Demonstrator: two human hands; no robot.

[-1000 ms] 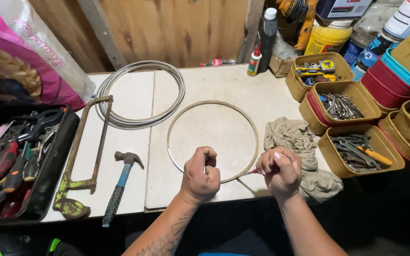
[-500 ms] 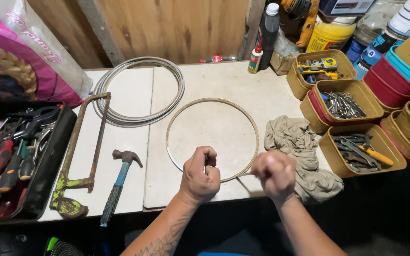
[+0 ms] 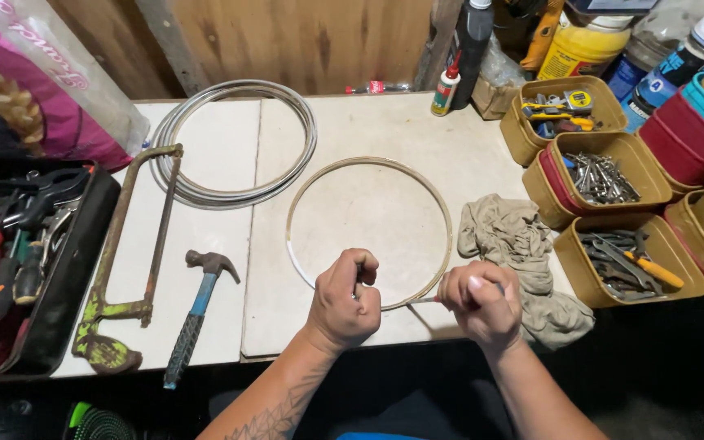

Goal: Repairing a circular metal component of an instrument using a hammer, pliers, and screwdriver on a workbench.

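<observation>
The fingers of the left hand (image 3: 345, 300) are curled tight onto the near rim of a thin hoop (image 3: 368, 232); those of the right hand (image 3: 480, 303) are clenched on the same rim just beside it; the hoop lies flat on the pale desk (image 3: 385, 122); a crumpled cloth (image 3: 515, 244) sits right of it, a hammer (image 3: 197, 314), a hacksaw (image 3: 128, 261) and coiled tubing (image 3: 234, 143) to the left.

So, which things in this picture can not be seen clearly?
- Head view: the ring near edge is hidden inside the left hand and right hand.
- The cloth is partly covered by the right hand.
- The tool tray is cut off by the left edge.
</observation>
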